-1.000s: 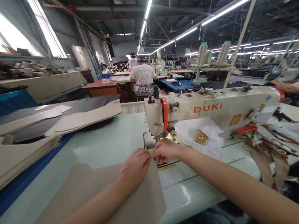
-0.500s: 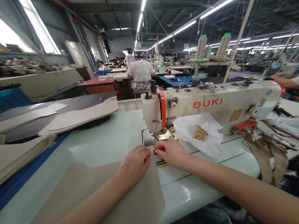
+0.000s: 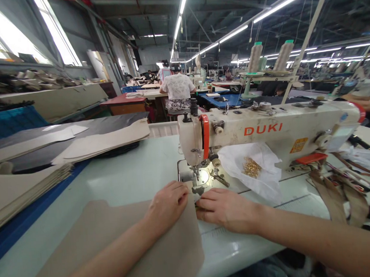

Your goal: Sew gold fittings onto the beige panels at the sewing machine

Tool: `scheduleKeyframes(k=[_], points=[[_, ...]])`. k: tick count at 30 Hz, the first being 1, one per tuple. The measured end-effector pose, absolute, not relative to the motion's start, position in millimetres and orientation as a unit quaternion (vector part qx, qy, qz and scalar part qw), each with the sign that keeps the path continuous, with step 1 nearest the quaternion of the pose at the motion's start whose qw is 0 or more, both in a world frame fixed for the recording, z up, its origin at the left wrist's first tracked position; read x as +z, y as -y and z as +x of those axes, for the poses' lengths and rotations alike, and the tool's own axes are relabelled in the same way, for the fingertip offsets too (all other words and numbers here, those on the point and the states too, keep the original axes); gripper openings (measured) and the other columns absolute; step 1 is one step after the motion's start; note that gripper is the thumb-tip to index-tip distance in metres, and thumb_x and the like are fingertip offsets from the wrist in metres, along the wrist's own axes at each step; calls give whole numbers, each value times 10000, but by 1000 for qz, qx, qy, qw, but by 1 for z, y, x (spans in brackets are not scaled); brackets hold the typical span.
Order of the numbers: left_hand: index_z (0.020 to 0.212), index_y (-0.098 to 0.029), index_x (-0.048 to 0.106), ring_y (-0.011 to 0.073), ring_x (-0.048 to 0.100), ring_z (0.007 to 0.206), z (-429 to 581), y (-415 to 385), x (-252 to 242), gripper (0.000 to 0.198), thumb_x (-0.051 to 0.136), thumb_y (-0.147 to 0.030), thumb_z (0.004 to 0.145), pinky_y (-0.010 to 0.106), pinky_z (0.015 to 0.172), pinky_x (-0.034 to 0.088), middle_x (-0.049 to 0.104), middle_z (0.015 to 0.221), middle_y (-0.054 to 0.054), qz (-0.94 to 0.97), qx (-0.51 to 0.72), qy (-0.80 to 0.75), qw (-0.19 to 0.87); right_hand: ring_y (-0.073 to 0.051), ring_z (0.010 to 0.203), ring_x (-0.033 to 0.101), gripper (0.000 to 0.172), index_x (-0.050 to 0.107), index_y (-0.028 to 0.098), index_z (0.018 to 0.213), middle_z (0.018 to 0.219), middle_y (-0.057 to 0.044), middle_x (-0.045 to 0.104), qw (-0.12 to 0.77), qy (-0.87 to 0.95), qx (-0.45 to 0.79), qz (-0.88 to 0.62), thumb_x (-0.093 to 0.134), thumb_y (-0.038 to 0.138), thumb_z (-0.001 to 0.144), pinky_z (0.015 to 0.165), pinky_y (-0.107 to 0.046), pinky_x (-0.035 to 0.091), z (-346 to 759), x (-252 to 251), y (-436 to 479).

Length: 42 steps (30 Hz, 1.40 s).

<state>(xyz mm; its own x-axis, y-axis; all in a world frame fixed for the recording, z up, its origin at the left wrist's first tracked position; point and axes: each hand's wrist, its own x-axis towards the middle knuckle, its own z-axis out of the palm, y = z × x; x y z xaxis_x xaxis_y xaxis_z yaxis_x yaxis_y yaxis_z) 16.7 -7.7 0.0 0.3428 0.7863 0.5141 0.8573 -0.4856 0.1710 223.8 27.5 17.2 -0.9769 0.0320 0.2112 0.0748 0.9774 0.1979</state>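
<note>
A large beige-grey panel, fabric or leather, lies flat on the sewing table. My left hand rests on it, fingers and thumb closed at its top right corner, near the needle. Just right of the panel's edge is my right hand, its fingers stretched out low over the machine bed; the fingertips touch or nearly touch that edge. Beyond both hands, the sewing machine has its presser foot over a lit metal plate, apart from the panel. A small dark piece sits between the plate and my right fingertips.
Small gold metal parts lie on a white cloth under the machine arm. Stacked cut panels stand at the left. Brown straps hang at the right. Thread cones rise behind; a seated person is farther back.
My right hand has moved from a pinch beside the needle down and right, its fingers now straighter, uncovering the metal plate. My left hand stays on the panel. The view has shifted slightly.
</note>
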Motion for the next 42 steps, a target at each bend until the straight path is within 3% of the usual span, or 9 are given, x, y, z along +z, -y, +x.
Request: scheduleKeyframes(k=[6,11,42], points=[[732,-181,586,159,588,749,16,8,0,159,479,-90,808,268,708,489,660,759,18,-820,-271,502,54,-182,846,517,227,589,169,800,817,-24,606,184,975,-74,-97,474,312,933,806,-313,431,210,7,-29],[745,-182,585,161,582,757,14,7,-2,151,485,-101,826,271,710,487,653,773,18,-825,-260,500,50,-165,866,529,157,600,154,900,886,-28,621,177,981,-60,-52,454,197,939,832,-288,427,204,3,-31],[760,-173,576,159,555,723,20,6,-4,229,401,-152,906,287,690,482,635,752,27,-832,-257,484,81,-168,867,541,193,619,169,876,882,-47,642,190,980,-7,-61,445,219,943,812,-300,423,203,-6,-34]])
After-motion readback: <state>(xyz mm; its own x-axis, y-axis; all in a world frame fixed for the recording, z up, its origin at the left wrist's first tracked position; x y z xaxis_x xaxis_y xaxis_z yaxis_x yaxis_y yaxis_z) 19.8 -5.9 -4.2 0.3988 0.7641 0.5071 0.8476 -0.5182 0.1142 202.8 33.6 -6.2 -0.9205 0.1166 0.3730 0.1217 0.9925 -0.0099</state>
